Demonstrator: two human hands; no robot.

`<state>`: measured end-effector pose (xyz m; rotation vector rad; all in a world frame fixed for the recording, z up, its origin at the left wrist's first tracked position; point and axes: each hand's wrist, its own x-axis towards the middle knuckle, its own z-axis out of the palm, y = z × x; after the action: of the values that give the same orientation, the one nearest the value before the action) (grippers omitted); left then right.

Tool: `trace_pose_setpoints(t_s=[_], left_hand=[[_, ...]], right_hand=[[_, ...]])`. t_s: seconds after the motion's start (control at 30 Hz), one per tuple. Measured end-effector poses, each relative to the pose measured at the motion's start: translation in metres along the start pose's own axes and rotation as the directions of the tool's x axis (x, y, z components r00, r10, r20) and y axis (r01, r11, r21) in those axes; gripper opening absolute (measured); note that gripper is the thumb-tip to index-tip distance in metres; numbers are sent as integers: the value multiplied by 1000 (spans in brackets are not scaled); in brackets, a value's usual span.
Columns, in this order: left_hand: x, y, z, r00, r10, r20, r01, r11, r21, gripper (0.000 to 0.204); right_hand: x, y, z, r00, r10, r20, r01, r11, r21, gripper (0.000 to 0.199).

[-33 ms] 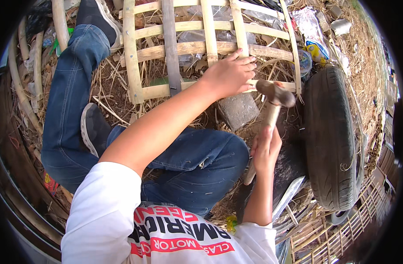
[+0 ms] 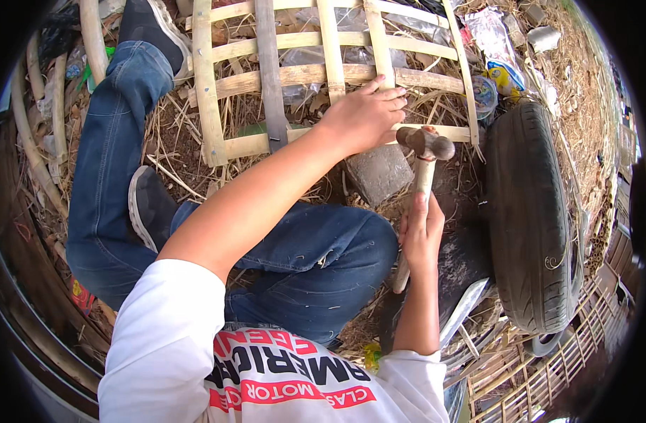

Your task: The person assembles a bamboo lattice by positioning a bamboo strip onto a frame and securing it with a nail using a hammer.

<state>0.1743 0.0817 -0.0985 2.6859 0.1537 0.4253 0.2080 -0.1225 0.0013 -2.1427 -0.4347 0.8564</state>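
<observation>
A wooden-handled hammer (image 2: 423, 176) is in my right hand (image 2: 423, 229), its fingers wrapped round the pale handle. The dark metal head sits over the near edge of a bamboo lattice (image 2: 270, 77), close to my left fingertips. My left hand (image 2: 362, 120) is closed over the lattice near its lower right crossing, with several fingers across the slats; its thumb side is partly hidden. Just below that near slat lies a grey stone block (image 2: 381, 175). Whether the hammer touches the slat, I cannot tell.
To the right stands a worn black tyre (image 2: 527, 218). My bent legs in jeans (image 2: 309, 261) lie close under my arms. Plastic litter (image 2: 502, 63) and dry straw are scattered about. Bamboo poles (image 2: 38, 148) lie at the left, more bamboo latticework (image 2: 534, 374) at the lower right.
The hammer head has shifted slightly left and its blur has gone. My right hand has moved slightly left with it. My left hand stays on the lattice.
</observation>
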Motion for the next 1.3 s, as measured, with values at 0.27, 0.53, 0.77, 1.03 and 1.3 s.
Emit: trace_pose_setpoints(t_s=[0.27, 0.53, 0.77, 1.03, 1.3], left_hand=[[-2, 4, -1, 1000, 15, 13, -14, 1000, -9, 36], [0, -5, 1, 1000, 12, -11, -12, 1000, 10, 36], [-6, 2, 7, 999, 35, -35, -35, 999, -6, 35], [-3, -2, 8, 999, 55, -1, -55, 998, 21, 38], [-6, -6, 11, 998, 41, -42, -39, 998, 58, 36]], right_hand=[[-9, 6, -1, 1000, 19, -19, -19, 1000, 21, 45], [1, 4, -6, 999, 8, 35, -9, 999, 38, 45], [-5, 4, -3, 999, 34, 0, -34, 999, 40, 46], [2, 6, -5, 1000, -7, 8, 7, 1000, 2, 52], [-7, 4, -8, 1000, 11, 18, -11, 1000, -7, 54]])
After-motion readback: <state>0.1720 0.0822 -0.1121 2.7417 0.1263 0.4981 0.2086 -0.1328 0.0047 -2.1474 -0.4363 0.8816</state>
